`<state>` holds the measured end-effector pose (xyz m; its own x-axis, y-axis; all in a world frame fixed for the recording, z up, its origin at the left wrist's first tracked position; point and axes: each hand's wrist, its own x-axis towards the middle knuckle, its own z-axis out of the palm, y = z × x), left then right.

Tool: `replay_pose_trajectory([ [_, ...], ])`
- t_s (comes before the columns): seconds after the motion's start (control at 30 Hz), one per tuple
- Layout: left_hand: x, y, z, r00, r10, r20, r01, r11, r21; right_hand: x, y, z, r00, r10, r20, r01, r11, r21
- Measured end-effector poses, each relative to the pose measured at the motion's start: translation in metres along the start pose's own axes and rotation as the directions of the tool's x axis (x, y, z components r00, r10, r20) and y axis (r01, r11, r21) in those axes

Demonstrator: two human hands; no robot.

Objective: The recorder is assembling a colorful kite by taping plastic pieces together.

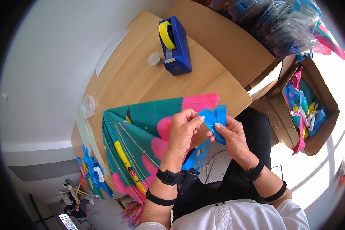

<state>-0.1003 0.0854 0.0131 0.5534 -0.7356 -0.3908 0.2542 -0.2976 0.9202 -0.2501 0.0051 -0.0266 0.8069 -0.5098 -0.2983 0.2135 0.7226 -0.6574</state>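
I hold flat blue strips (217, 122), of fabric or thin plastic, over the table's near edge. My right hand (235, 138) grips them, the thumb lying on top. At their left end my left hand (184, 128) is closed in a pinch on a corner. Under my left hand spreads a folded green and pink printed sheet (142, 111), thin and cloth-like, with fine pale lines across it. A yellow strip with red and black marks (127, 163) lies on its left part. Below my hands hangs a looser blue strip (200, 154), partly behind my left wrist.
On the wooden table (130, 69) stand a blue tape dispenser (182, 57) with a yellow roll and small clear cups (154, 58). Blue scraps (91, 168) lie at the left edge. To the right is an open cardboard box (274, 111) of colourful scraps; clear bags (283, 30) pile behind.
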Motion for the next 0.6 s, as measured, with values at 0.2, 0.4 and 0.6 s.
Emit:
replay_pose_trajectory([
  [0.2,-0.008,-0.015,-0.001,0.99,-0.127,-0.056,0.114,0.974,-0.196,-0.004,0.005,-0.007,0.997,-0.073,-0.014,0.073,0.997,0.033],
  [0.4,-0.014,-0.021,0.003,0.988,-0.154,0.016,0.148,0.914,-0.377,-0.006,0.008,-0.017,0.998,-0.058,0.004,0.058,0.998,0.01],
  [0.6,-0.013,-0.028,0.005,0.99,-0.138,0.006,0.13,0.913,-0.386,-0.006,0.011,-0.017,0.994,-0.104,-0.022,0.105,0.994,0.027],
])
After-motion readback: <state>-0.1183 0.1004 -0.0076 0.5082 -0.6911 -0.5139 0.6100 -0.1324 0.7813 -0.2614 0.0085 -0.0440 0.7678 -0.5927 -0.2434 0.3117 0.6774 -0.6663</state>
